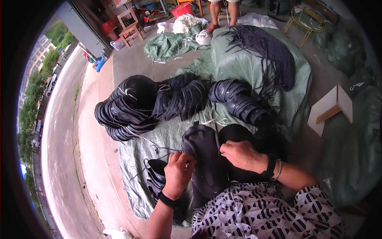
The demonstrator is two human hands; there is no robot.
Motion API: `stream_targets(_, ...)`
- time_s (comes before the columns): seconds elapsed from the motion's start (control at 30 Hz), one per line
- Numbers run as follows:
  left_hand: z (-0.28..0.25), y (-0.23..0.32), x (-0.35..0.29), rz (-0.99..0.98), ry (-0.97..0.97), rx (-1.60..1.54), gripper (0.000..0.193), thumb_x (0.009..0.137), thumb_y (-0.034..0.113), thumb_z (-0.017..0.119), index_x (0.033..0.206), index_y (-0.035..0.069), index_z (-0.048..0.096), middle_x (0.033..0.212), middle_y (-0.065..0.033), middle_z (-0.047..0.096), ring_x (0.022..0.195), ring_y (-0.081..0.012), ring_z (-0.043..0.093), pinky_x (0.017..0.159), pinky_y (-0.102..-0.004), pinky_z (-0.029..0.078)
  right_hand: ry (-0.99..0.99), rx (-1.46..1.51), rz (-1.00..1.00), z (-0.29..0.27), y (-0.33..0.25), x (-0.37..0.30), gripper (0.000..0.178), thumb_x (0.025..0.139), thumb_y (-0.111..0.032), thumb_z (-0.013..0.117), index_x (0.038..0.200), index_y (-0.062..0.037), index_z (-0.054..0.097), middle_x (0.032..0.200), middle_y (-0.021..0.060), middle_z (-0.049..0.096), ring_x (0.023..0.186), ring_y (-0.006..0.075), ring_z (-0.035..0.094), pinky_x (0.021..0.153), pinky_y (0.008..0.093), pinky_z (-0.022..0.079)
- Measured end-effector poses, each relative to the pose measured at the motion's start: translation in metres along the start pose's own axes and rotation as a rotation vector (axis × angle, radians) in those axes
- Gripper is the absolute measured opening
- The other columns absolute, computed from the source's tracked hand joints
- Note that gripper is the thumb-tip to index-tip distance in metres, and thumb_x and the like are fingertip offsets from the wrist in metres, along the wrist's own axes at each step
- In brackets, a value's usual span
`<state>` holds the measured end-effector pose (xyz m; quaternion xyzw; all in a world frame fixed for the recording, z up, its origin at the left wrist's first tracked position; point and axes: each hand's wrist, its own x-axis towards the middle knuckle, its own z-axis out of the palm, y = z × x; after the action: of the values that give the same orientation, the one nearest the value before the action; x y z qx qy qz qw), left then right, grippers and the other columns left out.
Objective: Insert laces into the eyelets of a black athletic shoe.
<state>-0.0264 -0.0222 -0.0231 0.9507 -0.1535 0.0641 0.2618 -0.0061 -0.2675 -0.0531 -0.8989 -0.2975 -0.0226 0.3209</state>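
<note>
A black shoe upper [201, 139] lies over my lap, toe end toward me, with rows of lacing along its middle. My left hand [177, 171] is closed in a pinch against the upper's left edge; whatever sits between its fingertips is hidden. Just right of the upper, my right hand [242, 155] is pinched shut as well, and anything in its fingers is too small to make out. Beside my left wrist lie several loose black uppers [156, 175]. Bundles of stacked black uppers [179, 99] spread out in front of me.
A green woven sheet [137, 167] covers the ground. Farther off, a pile of black laces [274, 59] lies on a green sack [223, 47]. At right stands a small wooden stand [334, 105]. A person's legs [223, 14], a wooden chair [129, 26] and a yellow-framed stool [304, 24] are at the back.
</note>
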Motion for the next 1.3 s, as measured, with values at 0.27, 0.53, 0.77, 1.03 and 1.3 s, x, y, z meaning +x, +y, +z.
stream_targets(0.27,-0.034,-0.001,0.043,0.664,-0.259,0.304,0.022,0.068,0.016,0.068,0.087,0.012,0.059,0.094,-0.0024,0.054,0.101,-0.0214,0.054,0.087,-0.0361,0.046,-0.237,-0.363,-0.541,-0.029,-0.005,0.035,0.005,0.074,-0.014,0.056,0.076,-0.0096,0.054,0.089,0.0035,0.048,0.089,0.0182,0.051,0.07,0.0306,0.044)
stream_targets(0.53,-0.015,0.001,0.043,0.485,-0.568,0.413,0.025,0.08,0.036,0.065,0.078,0.012,0.061,0.083,-0.0027,0.053,0.087,-0.022,0.058,0.059,-0.0323,0.053,-0.477,-0.112,-0.534,-0.016,0.003,0.059,0.013,0.068,-0.009,0.065,0.077,-0.0015,0.06,0.09,0.0126,0.056,0.079,0.0323,0.062,0.066,0.0398,0.052)
stream_targets(0.77,-0.007,-0.008,0.053,0.121,-0.507,0.015,0.021,0.083,0.034,0.063,0.082,0.013,0.065,0.084,-0.0047,0.061,0.085,-0.0239,0.061,0.065,-0.0364,0.051,-0.6,-0.113,-0.368,-0.008,0.016,0.071,0.022,0.075,-0.02,0.067,0.074,0.0013,0.063,0.082,0.0157,0.056,0.075,0.0324,0.063,0.066,0.0387,0.052)
stream_targets(1.03,0.017,-0.019,0.028,-0.144,-0.19,-0.663,0.015,0.086,0.022,0.066,0.092,0.009,0.061,0.081,-0.0027,0.065,0.077,-0.0172,0.062,0.071,-0.0286,0.05,-0.552,-0.096,-0.185,-0.012,-0.006,0.049,0.014,0.076,-0.012,0.061,0.076,0.0022,0.061,0.09,0.017,0.054,0.086,0.0338,0.059,0.071,0.0434,0.048)
stream_targets(1.3,0.045,0.0,0.031,-0.389,0.221,-1.129,0.009,0.087,0.01,0.066,0.089,0.001,0.065,0.08,0.0001,0.063,0.074,-0.0064,0.055,0.068,-0.0227,0.046,-0.234,0.361,-0.049,-0.009,-0.004,0.044,0.017,0.084,-0.015,0.062,0.082,0.0001,0.056,0.084,0.014,0.054,0.085,0.0301,0.059,0.069,0.037,0.048)
